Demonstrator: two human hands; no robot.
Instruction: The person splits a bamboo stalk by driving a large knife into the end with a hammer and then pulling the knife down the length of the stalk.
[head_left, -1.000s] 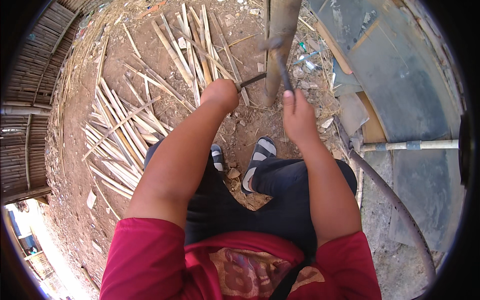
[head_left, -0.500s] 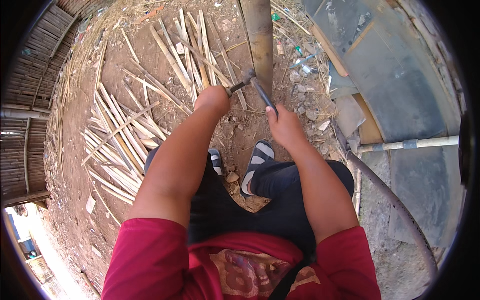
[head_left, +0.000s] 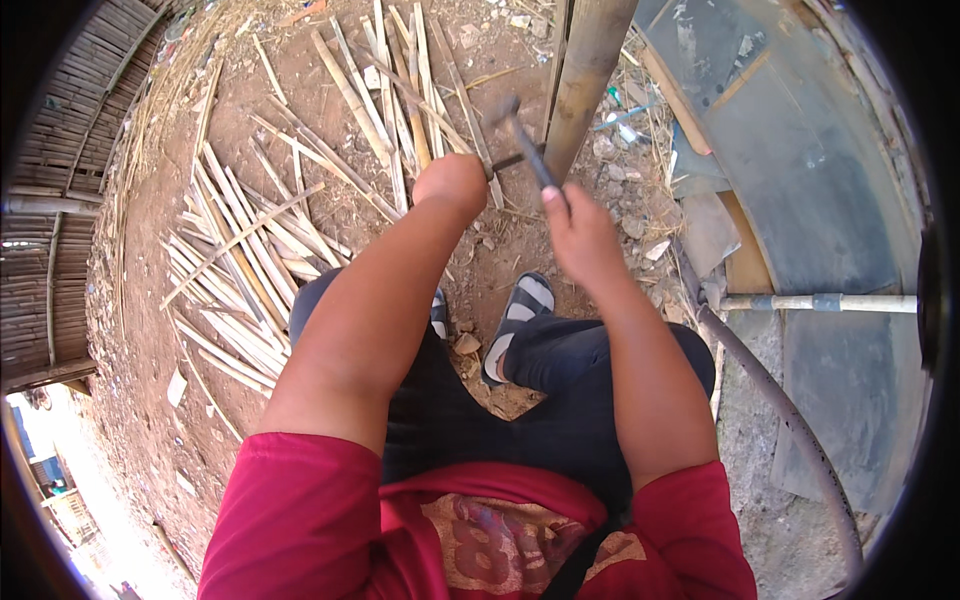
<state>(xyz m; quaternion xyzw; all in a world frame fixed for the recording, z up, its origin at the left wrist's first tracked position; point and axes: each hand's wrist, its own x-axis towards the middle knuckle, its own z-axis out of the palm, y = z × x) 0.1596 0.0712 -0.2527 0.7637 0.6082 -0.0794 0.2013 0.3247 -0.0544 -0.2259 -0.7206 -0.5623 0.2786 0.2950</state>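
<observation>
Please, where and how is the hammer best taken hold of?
Probably by the near end of its handle, coming from the near right, where the right hand grips it: the slim handle slants toward that side, and the head sits at the far end.

Sticks lie on the ground at the left. Boards are at the right. The pole is between them, with the blade at its left side.
</observation>
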